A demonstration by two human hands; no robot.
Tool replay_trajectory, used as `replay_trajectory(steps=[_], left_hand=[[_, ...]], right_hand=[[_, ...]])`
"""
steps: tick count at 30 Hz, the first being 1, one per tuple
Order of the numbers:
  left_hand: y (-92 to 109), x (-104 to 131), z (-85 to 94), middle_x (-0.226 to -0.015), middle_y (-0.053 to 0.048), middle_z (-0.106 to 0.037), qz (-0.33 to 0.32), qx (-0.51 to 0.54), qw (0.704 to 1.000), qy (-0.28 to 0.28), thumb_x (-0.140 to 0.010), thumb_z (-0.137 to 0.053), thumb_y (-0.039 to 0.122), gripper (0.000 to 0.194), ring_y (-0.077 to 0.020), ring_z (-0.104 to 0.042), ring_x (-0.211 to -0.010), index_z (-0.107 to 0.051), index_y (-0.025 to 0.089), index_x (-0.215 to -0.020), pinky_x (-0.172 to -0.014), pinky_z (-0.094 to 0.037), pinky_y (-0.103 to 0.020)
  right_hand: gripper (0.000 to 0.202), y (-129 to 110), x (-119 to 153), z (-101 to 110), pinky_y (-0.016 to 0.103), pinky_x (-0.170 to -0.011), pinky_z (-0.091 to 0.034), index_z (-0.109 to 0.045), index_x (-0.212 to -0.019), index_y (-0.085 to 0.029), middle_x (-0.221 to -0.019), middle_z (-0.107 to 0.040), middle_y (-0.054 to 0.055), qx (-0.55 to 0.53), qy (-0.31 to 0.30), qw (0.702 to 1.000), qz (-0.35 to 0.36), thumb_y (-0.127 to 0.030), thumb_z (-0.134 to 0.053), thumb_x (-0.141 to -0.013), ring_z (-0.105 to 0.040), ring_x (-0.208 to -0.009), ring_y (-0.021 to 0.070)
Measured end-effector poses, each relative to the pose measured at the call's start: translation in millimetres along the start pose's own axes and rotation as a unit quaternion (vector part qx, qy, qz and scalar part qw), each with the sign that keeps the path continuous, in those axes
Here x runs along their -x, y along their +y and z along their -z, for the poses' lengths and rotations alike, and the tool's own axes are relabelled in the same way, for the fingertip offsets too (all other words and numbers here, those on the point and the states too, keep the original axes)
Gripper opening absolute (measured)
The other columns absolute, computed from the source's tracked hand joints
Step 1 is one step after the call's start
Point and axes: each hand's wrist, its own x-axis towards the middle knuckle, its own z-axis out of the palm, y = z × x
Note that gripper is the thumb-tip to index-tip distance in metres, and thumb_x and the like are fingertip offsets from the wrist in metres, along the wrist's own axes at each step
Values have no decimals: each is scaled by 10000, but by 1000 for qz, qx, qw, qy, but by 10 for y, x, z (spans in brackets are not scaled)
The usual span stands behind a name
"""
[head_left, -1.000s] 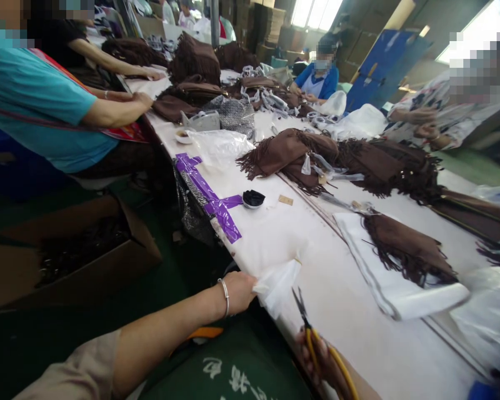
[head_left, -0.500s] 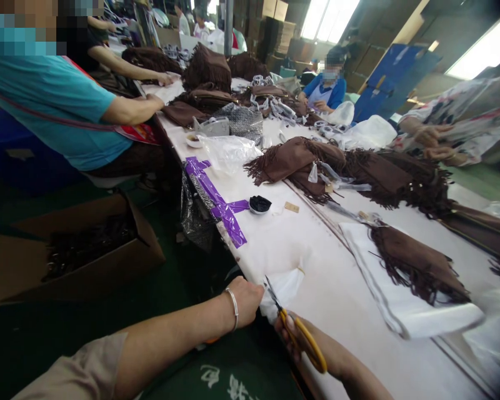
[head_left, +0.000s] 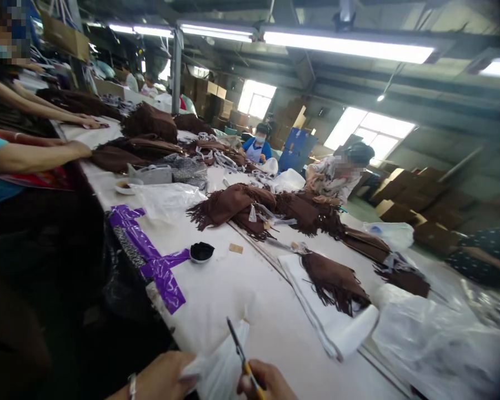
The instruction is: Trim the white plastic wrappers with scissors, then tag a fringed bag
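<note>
At the bottom of the view, my left hand (head_left: 166, 376) is closed on the edge of a thin white plastic bag (head_left: 223, 361). The bag lies over the front edge of the white table, drawn up to a point at its far end. My right hand (head_left: 269, 378) grips a pair of scissors (head_left: 238, 345) with yellow handles. Their blades point up and away across the bag, looking nearly closed; I cannot tell whether they touch it. The lower parts of both hands are cut off by the frame.
Purple tape (head_left: 160, 272) covers the table edge at left. Beyond lie a small bowl (head_left: 202, 253) with black material, a tan tag (head_left: 235, 248), brown fringed bags (head_left: 237, 203), a white folded sheet (head_left: 312, 311) and clear plastic (head_left: 437, 333). Several people work around the table.
The view has swung up and to the right, so my hands and the scissors sit lower in it. More of the white bag shows between my hands.
</note>
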Motion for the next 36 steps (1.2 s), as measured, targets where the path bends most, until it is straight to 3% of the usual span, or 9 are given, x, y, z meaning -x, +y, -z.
replay_trajectory(steps=[5, 8, 11, 14, 17, 25, 30, 33, 36], left_hand=[[519, 5, 216, -614, 3, -572, 21, 287, 957, 26, -802, -581, 468, 573, -98, -462, -480, -467, 148, -1264, -484, -345, -213], [722, -182, 171, -638, 1, -585, -11, 356, 934, 2, -791, -631, 399, 676, -84, -469, -488, -367, 127, -1351, -509, -354, -209], [814, -417, -65, -636, 3, -586, -21, 390, 920, -40, -802, -628, 376, 693, -80, -474, -484, -325, 124, -1373, -508, -360, -208], [854, -641, -369, -618, 17, -586, -37, 381, 923, -50, -805, -623, 367, 729, -84, -483, -478, -259, 129, -1389, -491, -373, -202], [861, -836, -550, -570, 35, -574, -51, 312, 947, -61, -764, -654, 321, 697, -101, -499, -451, -312, 126, -1340, -440, -380, -199], [869, -1053, -369, -563, 24, -596, 26, 265, 941, -208, -640, -746, 257, 441, -106, -526, -443, -533, 149, -1011, -451, -421, -212], [749, -1468, -57, -790, -70, -670, -14, 358, 918, -170, -658, -763, 269, 578, -163, -632, -663, -541, 131, -1173, -630, -496, -279], [591, -1855, 197, -814, -76, -668, 13, 417, 908, -37, -680, -758, 236, 534, -135, -630, -701, -571, 104, -1162, -706, -498, -256], [464, -2263, 346, -754, -61, -649, 34, 472, 879, 55, -713, -728, 196, 388, -83, -588, -623, -620, 88, -1069, -681, -485, -211]], right_hand=[[389, 802, 474, 312, 308, -706, -456, -566, -875, -204, -831, -663, 79, 98, 164, 977, -98, -558, -446, -768, -613, -751, 222], [350, 1024, 788, 507, 408, -794, -459, -608, -901, -209, -897, -688, 142, 156, 157, 951, -217, -500, -489, -749, -642, -849, 311], [405, 659, 868, 621, 472, -803, -451, -630, -848, -207, -895, -686, 160, 155, 155, 948, -229, -563, -447, -787, -637, -859, 348], [516, -25, 642, 616, 368, -844, -477, -490, -1224, -234, -1136, -624, 111, -66, 142, 986, -48, -569, -418, -838, -593, -1027, 252], [486, -499, 272, 577, 306, -618, -502, -519, -1147, -191, -915, -666, 73, -178, 121, 974, 64, -546, -506, -816, -635, -759, 204], [299, -512, -115, 813, 220, -493, -397, -606, -892, -167, -674, -626, -9, -199, -40, 975, 90, -419, -664, -743, -551, -550, 116], [306, -334, -540, 1488, 193, -412, -367, -613, -863, -156, -595, -544, -33, -211, 92, 969, 87, -415, -689, -719, -472, -493, 90], [328, -211, -919, 2156, 158, -405, -357, -605, -841, -155, -613, -533, -32, -256, 248, 932, 66, -390, -746, -661, -456, -505, 68], [333, -174, -1261, 2694, 124, -405, -336, -585, -812, -167, -629, -500, -45, -280, 278, 917, 53, -394, -759, -641, -421, -502, 39]])
